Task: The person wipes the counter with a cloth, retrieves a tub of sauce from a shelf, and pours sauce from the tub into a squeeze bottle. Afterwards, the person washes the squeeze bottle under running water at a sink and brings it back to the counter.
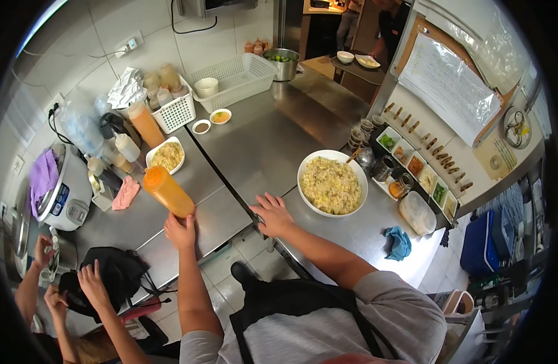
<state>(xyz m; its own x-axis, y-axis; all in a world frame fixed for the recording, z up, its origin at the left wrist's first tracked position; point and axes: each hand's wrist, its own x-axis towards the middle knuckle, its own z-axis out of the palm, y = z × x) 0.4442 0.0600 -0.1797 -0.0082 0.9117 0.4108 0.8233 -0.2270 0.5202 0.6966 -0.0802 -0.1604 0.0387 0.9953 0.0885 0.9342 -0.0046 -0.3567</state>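
My left hand [180, 232] is at the lower end of a squeeze bottle [168, 191] of orange sauce, its fingers closed around the base. The bottle leans to the upper left in view, over the near part of the left steel counter. Behind it is a white bowl of fried rice [167, 155]. My right hand [272, 213] lies flat with fingers spread on the counter edge by the gap between the counters, holding nothing. To its right stands a large white bowl [301, 182] heaped with fried rice [330, 185], with a brown handle at its rim.
Topping tubs [415, 165], a plastic container [417, 213] and a blue cloth [398, 243] are on the right. Sauce cups [201, 127], baskets [174, 112], a rice cooker [66, 194] and a pink cloth [126, 193] sit left. Other people's hands [92, 285] are over a black bag [112, 273].
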